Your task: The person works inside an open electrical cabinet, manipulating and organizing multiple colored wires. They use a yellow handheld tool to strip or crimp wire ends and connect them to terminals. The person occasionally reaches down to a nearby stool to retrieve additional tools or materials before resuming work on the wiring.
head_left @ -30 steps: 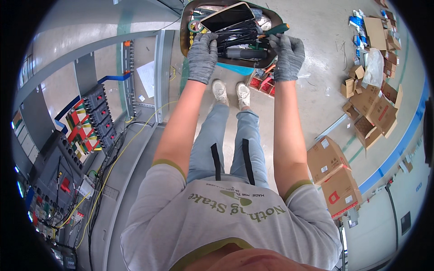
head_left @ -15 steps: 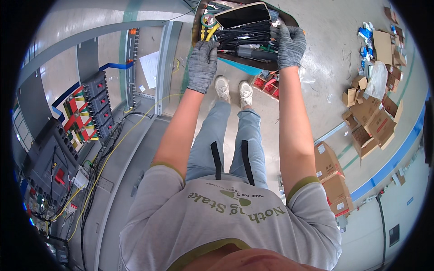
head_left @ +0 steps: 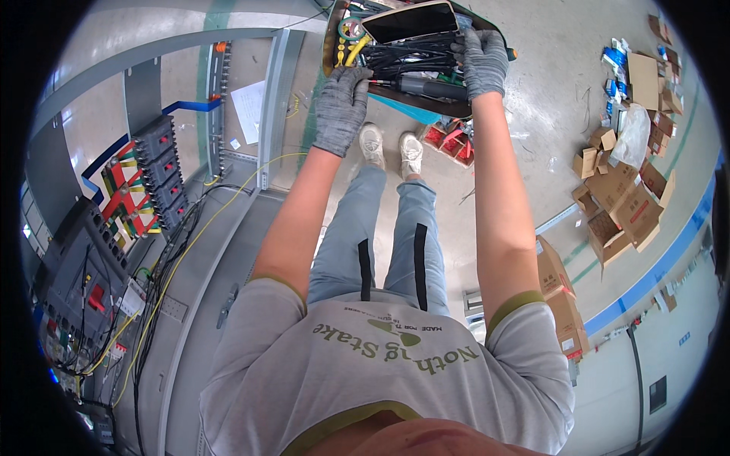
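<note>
Both my hands wear grey knit gloves and grip a dark, open-topped tool box (head_left: 329,45) at the top of the view. My left hand (head_left: 342,110) is closed at its near left corner, fingertips hidden over the rim. My right hand (head_left: 484,64) is closed over the right wall, its thumb beside the contents. Inside lie a bundle of black cable ties (head_left: 414,59), a dark-screened phone (head_left: 411,23), a roll of green tape (head_left: 351,29), a yellow-handled tool (head_left: 356,52) and a dark cylindrical tool (head_left: 430,87).
Left stands an open grey metal cabinet frame (head_left: 277,99) with black circuit breakers (head_left: 160,163), a yellow wire (head_left: 194,247) and black cables. A compartmented box of red parts (head_left: 449,144) lies by my shoes. Opened cardboard boxes (head_left: 635,205) are scattered on the floor at right.
The box has shifted slightly within the view, and my right hand sits a little higher on its right side. My left hand keeps nearly the same place.
</note>
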`<state>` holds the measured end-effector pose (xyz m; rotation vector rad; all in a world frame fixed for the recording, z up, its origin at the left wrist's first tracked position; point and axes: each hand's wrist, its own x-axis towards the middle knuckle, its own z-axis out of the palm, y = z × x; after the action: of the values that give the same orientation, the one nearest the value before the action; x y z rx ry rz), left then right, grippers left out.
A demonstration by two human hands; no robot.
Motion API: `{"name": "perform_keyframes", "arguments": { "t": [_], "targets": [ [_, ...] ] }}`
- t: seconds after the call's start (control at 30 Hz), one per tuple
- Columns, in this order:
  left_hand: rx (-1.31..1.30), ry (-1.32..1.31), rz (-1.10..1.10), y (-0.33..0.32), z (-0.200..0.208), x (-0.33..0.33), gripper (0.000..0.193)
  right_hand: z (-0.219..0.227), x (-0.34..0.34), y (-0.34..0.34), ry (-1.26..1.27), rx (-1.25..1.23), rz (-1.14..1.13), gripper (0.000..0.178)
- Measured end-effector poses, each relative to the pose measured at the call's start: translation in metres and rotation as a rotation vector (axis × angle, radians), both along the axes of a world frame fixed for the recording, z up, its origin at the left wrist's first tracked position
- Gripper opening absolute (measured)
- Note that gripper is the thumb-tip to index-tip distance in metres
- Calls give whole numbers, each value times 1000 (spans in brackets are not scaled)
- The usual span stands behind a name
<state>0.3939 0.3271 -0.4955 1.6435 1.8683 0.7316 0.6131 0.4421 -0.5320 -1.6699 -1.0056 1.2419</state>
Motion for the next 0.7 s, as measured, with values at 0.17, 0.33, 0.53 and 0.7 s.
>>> {"name": "perform_keyframes", "arguments": {
  "t": [0.17,0.33,0.53,0.7],
  "targets": [
    [29,20,-57,26,-1,12,16,-8,11,16,-593,250,250,14],
    [66,53,2,18,-8,4,15,21,1,13,-672,310,275,17],
    [51,28,46,-12,-1,-13,16,19,-6,4,-716,388,322,16],
    [31,-14,66,-27,0,-21,14,12,-7,2,-210,137,136,13]
  ]
}}
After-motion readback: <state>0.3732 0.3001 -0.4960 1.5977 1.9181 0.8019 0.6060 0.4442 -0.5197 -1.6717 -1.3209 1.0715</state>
